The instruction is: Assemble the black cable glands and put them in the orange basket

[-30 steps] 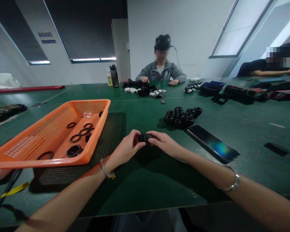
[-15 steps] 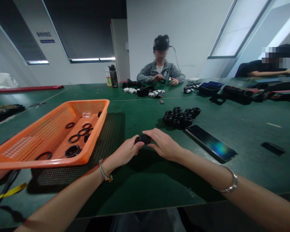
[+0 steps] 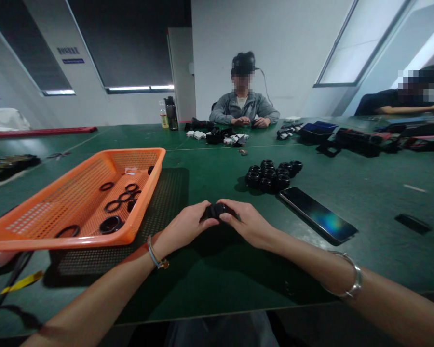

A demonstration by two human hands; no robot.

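Between my two hands is a small black cylindrical part [image 3: 216, 210], just above the green table [image 3: 210, 294]. My left hand [image 3: 193, 222] grips its left end, thumb in front. My right hand [image 3: 244, 220] is closed on its right side, thumb and fingers pressed against it. The fingers cover much of the part, so its exact kind does not show. Beyond my right hand lies a cluster of black ring-shaped parts [image 3: 269, 174]. To my left stands an orange basket [image 3: 144, 229] with black rings [image 3: 112, 206] and a thicker black collar [image 3: 110, 224] inside.
A phone [image 3: 316, 214] lies right of my right hand, with a flat black piece [image 3: 413, 223] farther right. Across the table sits a person [image 3: 242, 108] behind white and black parts [image 3: 217, 136]. Bottles [image 3: 170, 113] stand at the back. Another person [image 3: 386, 102] is at far right.
My right hand has closed in around the black part, its thumb now on the part's near side. Both hands sit slightly lower. The person opposite has brought their hands lower and closer together.
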